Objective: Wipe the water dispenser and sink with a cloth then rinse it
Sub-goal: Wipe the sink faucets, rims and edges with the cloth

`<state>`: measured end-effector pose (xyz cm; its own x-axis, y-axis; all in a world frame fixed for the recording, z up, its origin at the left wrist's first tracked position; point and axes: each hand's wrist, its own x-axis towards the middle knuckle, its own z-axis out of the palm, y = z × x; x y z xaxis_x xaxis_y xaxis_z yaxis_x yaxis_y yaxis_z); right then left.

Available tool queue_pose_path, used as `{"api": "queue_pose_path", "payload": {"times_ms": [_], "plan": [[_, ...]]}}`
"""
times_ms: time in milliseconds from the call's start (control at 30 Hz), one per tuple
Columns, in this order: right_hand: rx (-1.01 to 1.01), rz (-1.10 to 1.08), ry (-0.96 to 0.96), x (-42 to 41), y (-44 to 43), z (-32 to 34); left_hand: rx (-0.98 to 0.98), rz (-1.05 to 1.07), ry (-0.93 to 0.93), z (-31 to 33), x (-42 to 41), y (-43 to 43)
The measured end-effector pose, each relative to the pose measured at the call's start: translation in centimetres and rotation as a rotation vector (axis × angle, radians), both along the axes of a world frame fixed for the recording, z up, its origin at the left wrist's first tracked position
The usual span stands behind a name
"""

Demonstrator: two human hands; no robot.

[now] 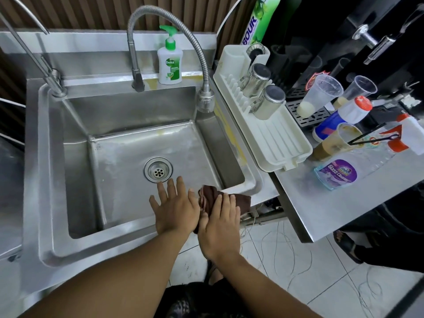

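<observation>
A steel sink [75, 157] fills the left half of the head view, with a round drain [158, 172] in its floor. A flexible hose tap [160, 21] arches over it from the right rim. A thin gooseneck tap [29, 53] stands at the back left corner. A dark brown cloth [210, 196] hangs over the sink's front right corner. My right hand [221, 228] lies on the cloth and its fingers curl round it. Beside it my left hand [174, 207] is spread flat, fingers straight, just in front of the drain and holding nothing.
A soap pump bottle [170, 63] stands on the back ledge. A white drying rack [270, 136] with two steel cups sits right of the sink. Plastic cups [321, 95], a glass cleaner bottle [339, 173] and a spray bottle crowd the steel counter [332, 210] at right. Tiled floor lies below.
</observation>
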<state>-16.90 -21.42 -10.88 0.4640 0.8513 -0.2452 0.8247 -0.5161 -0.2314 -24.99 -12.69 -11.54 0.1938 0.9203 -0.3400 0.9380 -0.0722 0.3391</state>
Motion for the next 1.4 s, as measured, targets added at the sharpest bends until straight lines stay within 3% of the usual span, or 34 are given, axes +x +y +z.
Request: {"api": "queue_pose_path", "payload": {"times_ms": [100,333,500,633,800,933,1100,1233,1400], "plan": [[0.003,0.021,0.000,0.4,-0.3,0.5,0.020,0.003,-0.008,-0.1,0.0,0.0],[-0.119,-0.245,-0.020,9.0,2.9,0.5,0.042,-0.016,-0.004,-0.1,-0.2,-0.2],[-0.124,-0.338,-0.120,9.0,3.9,0.6,0.053,-0.009,-0.004,-0.2,-0.3,-0.2],[0.012,-0.406,-0.061,6.2,4.5,0.7,0.041,-0.015,0.002,-0.4,-0.2,-0.1],[0.076,-0.123,0.101,1.5,1.6,0.4,0.049,-0.005,-0.006,-0.6,-0.1,0.0],[0.280,-0.297,0.182,0.9,1.3,0.7,0.080,0.006,-0.033,-0.7,-0.1,-0.2],[0.029,-0.368,0.087,1.8,3.3,-0.2,0.077,0.009,-0.041,-0.6,0.0,-0.1],[-0.020,-0.422,0.051,5.6,4.3,0.0,0.083,0.013,-0.036,-0.4,-0.1,-0.1],[-0.020,-0.285,-0.055,8.9,3.8,-0.4,0.075,0.009,-0.038,-0.5,-0.1,-0.1]]}}
